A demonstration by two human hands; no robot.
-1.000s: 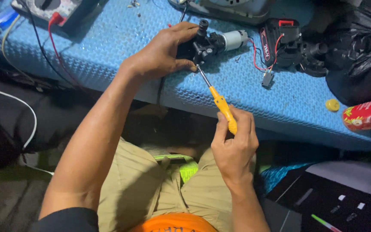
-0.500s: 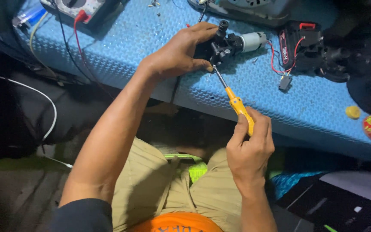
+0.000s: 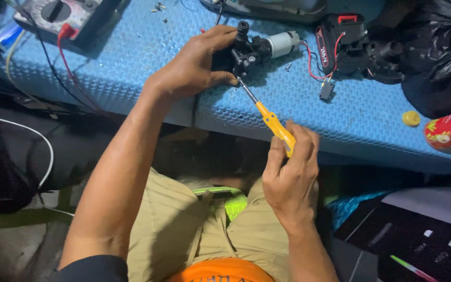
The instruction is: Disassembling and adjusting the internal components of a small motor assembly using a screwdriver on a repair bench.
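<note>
While left hand grips motor assembly, right hand applies screwdriver.

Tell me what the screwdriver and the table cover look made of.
Screwdriver: glossy yellow handle, likely translucent plastic; thin grey shaft with a metal shine.
Table cover: blue sheet with a fine embossed pattern and matte look, probably rubber or foam; the picture leaves that open.

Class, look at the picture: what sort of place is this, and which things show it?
Probably a small repair bench for electrical tools. A multimeter with leads lies on the blue mat, and a yellow-handled screwdriver works on a small motor assembly.
</note>
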